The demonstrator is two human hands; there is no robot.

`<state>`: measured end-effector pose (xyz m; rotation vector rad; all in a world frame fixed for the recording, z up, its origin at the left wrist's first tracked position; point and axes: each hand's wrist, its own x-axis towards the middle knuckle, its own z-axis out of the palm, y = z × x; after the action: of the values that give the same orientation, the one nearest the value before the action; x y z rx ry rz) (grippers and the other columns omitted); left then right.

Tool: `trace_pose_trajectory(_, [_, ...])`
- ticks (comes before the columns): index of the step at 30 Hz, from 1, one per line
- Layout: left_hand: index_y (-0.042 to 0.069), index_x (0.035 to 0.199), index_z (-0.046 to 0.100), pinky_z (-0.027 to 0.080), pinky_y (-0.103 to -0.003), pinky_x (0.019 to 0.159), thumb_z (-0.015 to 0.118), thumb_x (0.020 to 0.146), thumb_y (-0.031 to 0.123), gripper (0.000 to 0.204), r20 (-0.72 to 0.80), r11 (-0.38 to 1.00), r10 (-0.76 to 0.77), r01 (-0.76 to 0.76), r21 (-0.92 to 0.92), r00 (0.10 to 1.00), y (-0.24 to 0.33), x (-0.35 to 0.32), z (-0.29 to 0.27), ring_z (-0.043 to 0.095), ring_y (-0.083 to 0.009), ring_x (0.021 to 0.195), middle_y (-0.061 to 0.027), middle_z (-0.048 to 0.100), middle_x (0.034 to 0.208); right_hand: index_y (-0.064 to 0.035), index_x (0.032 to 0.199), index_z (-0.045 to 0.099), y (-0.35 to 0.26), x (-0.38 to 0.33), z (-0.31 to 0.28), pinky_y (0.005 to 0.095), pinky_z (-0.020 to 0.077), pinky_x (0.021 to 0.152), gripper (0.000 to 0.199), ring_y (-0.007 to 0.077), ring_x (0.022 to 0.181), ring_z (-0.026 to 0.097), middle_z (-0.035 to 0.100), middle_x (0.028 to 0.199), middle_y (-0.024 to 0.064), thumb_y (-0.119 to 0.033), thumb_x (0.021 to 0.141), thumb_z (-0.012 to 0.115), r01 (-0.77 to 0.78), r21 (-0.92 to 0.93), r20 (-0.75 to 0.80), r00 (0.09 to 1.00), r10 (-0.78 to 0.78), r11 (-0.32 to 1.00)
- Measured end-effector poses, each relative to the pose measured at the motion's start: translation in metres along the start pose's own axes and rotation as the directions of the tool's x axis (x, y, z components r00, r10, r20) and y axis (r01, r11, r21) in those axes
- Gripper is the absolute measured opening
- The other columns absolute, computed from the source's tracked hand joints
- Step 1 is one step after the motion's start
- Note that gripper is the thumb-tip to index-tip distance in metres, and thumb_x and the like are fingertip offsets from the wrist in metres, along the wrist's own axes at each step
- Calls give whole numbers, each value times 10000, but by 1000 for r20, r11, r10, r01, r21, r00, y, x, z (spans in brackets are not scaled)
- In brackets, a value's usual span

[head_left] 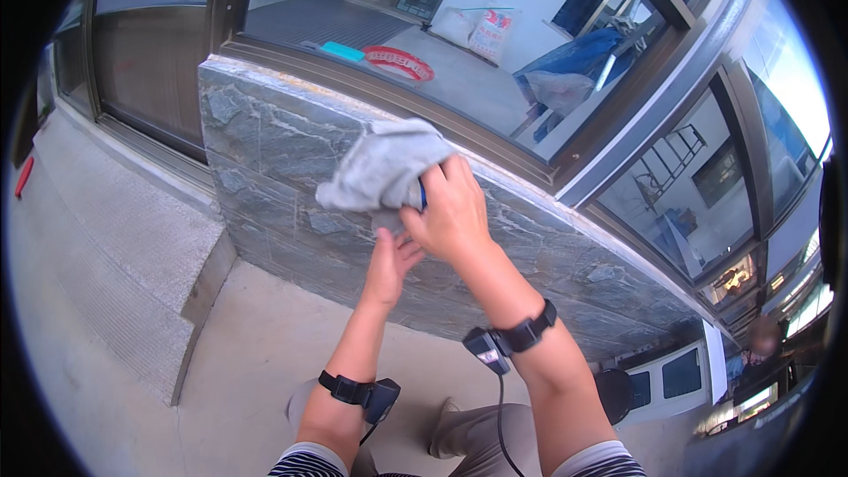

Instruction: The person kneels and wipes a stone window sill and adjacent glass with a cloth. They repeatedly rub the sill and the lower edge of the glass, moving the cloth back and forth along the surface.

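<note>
My right hand (pixel 455 212) is closed on a crumpled light grey cloth (pixel 389 163), held up in front of the stone-tiled wall (pixel 283 177) just under the window ledge. A bit of something blue (pixel 423 192) shows between the cloth and my fingers; its kind is hidden. Just below, my left hand (pixel 389 269) is raised with its fingers apart, close under the hanging end of the cloth. Whether its fingertips touch the cloth I cannot tell. Both wrists wear black straps with small boxes.
A large brown-framed window (pixel 459 53) stands above the wall, with a red basin (pixel 397 64) behind its glass. To the left lies a raised concrete step or ramp (pixel 132 256). A white cabinet-like object (pixel 662 380) and a dark round seat (pixel 616 393) are at the lower right.
</note>
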<state>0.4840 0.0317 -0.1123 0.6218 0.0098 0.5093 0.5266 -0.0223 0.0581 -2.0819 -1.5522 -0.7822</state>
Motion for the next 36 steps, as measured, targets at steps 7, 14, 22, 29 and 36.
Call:
trace_pose_trajectory(7, [137,1421,497,451,-438,1050,657,970,365,529,120,908,-137,173,-383,983,-2,-18,7,547,-206,1275,-30,565,1394,-44,1163,672,16,-58,-65,410,524,898,431,322,1138,616,630,1193,193,-224,788,780,-199,409,620,776,-111,891])
trace_pose_trajectory(14, [107,1436,472,408,-414,1109,633,1001,283,496,-109,929,128,-158,-336,986,15,-9,-3,516,-211,1320,-46,545,1412,-15,1302,592,152,-54,-117,435,404,1056,407,348,1199,534,565,1288,208,-234,962,632,-447,-165,-640,727,250,879])
trace_pose_trajectory(22, [43,1426,461,378,-362,1115,619,1007,129,456,-244,847,529,-489,206,813,70,-8,-21,492,-185,1312,-71,519,1410,-51,1600,181,200,-95,-62,495,363,1114,835,466,1366,416,341,1546,298,-410,962,583,-555,-361,-601,753,268,749])
trace_pose_trajectory(29, [-1,1340,501,432,-339,1047,689,905,56,477,41,346,820,-551,760,571,256,64,-50,568,-201,1205,-97,596,1285,-76,1607,169,195,-90,-68,495,351,1133,837,452,1408,374,312,1566,289,-408,960,583,-600,-323,-568,741,358,732])
trace_pose_trajectory(36, [83,1095,732,533,-462,871,801,741,434,503,198,-236,752,-24,972,628,320,128,-34,701,-376,1001,-190,743,1022,-71,1606,163,193,-90,-66,499,366,1117,851,468,1394,387,325,1542,312,-389,946,597,-592,-339,-580,743,333,731])
